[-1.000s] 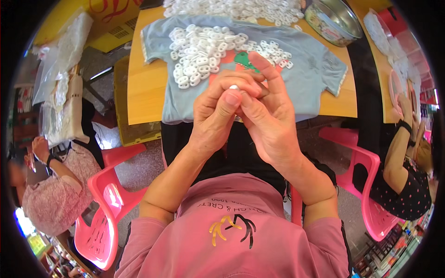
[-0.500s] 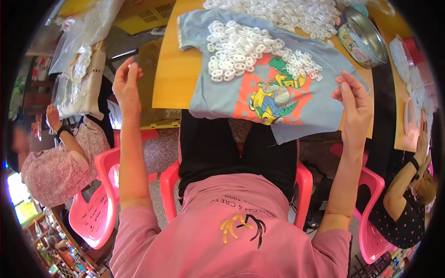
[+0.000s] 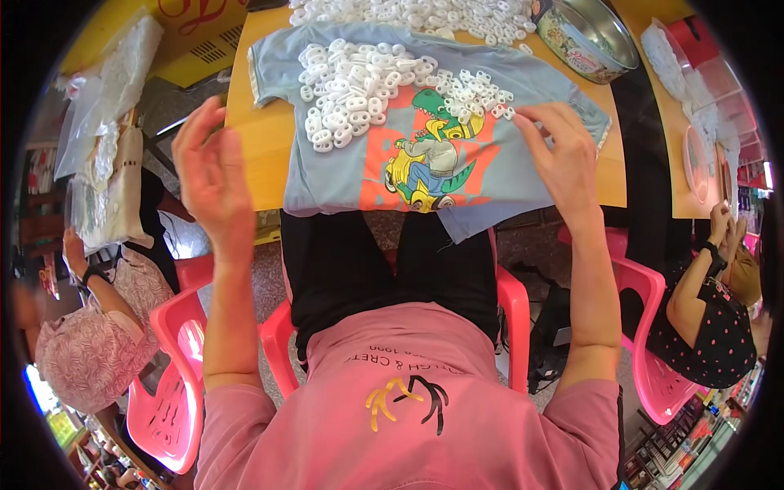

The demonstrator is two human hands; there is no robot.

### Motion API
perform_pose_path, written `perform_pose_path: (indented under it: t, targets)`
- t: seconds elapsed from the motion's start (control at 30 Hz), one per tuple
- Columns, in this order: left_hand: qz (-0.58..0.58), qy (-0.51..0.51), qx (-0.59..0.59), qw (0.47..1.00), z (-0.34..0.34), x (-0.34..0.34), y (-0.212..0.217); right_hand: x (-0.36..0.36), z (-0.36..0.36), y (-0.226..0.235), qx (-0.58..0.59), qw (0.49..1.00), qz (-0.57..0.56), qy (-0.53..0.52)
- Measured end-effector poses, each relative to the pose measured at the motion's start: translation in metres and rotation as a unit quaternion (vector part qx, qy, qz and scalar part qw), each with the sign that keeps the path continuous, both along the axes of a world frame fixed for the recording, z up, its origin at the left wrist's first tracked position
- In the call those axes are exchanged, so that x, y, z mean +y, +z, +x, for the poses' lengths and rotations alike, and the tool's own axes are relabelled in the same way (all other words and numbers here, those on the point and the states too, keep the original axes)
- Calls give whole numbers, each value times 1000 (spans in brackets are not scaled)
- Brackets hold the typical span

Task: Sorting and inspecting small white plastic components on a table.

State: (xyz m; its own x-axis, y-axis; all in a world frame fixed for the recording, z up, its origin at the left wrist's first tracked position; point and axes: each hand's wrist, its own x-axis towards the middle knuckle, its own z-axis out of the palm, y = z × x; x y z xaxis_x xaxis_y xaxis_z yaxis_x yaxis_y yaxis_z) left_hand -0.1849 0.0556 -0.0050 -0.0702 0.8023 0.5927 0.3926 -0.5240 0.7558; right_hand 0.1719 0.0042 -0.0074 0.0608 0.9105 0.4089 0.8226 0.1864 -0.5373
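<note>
Change of station: right hand comes in to the small white pieces

Wooden surface underneath it all, and across it the blue shirt, its dinosaur print back in plain view; a second ago two hands met right over it. Now they've split! Left hand is raised out by the surface's left end, while the right, wide of the small pieces half a second back, has swung in to their edge. For the handwork, that reads as two-handed fingering of one piece giving way to a one-handed reach.

So who lies where? A broad heap of white pieces fills the far side, well beyond both hands. Nearer, on the shirt, sits the pile of larger white pieces, well left of the right hand. The small ones are closer, spread just left of its fingertips. And the outermost small piece is right at those fingertips, thumb and forefinger drawn near each other; touching or pinching, I can't tell. Over on the left it's motion blur, fingers loosely bent, and whether anything is held can't be told.
</note>
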Motion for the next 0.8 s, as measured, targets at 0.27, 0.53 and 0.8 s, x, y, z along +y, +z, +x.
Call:
perform_pose_path:
  t: [0.27, 0.53, 0.8]
  targets:
    - [-45, -268, -75, 959, 108, -32, 0, 8, -4, 0, -111, 992, -41, -38]
    - [-366, -360, -213, 831, 168, -42, -4, -14, -3, 8, 398, 908, -128, -9]
    - [28, -263, -15, 964, 189, -33, -21, -37, -22, 7, 551, 829, -92, 6]
